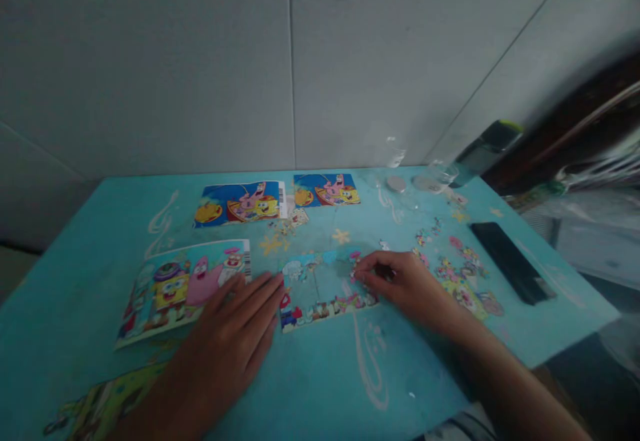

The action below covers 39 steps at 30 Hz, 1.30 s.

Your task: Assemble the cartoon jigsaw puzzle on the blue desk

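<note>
A partly assembled jigsaw puzzle (325, 309) lies in the middle of the table, with pieces along its edges and a bare blue centre. My left hand (235, 327) lies flat with fingers stretched out, its fingertips at the puzzle's left edge and over the corner of a cartoon picture sheet (173, 287). At the puzzle's right edge, my right hand (395, 277) pinches a small puzzle piece (353, 274), mostly hidden by the fingertips. Loose puzzle pieces (445, 271) are scattered to the right of that hand.
Two blue cartoon pictures (240, 202) (327, 191) lie at the back. A black phone-like slab (510, 261) rests on the right. Clear cups (395, 154) and a dark bottle (487, 151) stand at the back right. A yellow-green picture (117, 397) is partly under my left forearm.
</note>
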Available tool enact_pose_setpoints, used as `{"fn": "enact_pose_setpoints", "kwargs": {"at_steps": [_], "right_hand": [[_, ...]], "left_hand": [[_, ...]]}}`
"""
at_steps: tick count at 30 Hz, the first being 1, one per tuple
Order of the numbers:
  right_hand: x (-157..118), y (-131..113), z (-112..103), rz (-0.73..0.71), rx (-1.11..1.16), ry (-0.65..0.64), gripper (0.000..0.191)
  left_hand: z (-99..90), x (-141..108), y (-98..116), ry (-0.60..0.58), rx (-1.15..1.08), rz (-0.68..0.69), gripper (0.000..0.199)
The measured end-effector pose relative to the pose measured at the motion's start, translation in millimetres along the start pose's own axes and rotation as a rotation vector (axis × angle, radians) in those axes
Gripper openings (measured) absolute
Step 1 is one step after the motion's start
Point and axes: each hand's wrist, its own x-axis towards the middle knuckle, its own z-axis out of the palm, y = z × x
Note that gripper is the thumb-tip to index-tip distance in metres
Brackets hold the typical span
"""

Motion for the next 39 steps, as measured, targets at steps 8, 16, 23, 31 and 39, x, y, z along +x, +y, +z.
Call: {"fn": "enact_pose_setpoints", "kwargs": {"at_steps": [8,16,23,31,39], "right_hand": [[6,32,-36,0.132,-0.193,0.214,0.019],[6,37,-40,0.115,-0.194,0.113,0.022],[7,34,-30,0.068,-0.26,0.128,0.023],[5,33,-17,-0.181,-0.329,0.033,0.031],[8,44,-9,-0.159,-0.4,0.03,0.034]], "left_hand": [[6.2,-4,-8,0.027,0.028,0.058,0.046],[5.3,-8,-9,-0.026,0.042,0.028,0.049],[-0.5,-2,-3,-0.011,0.002,0.0,0.045],[-6.3,4,9,0.014,-0.122,-0.109,0.037],[-14.3,7,11,-0.011,-0.13,-0.082,0.039]]}}
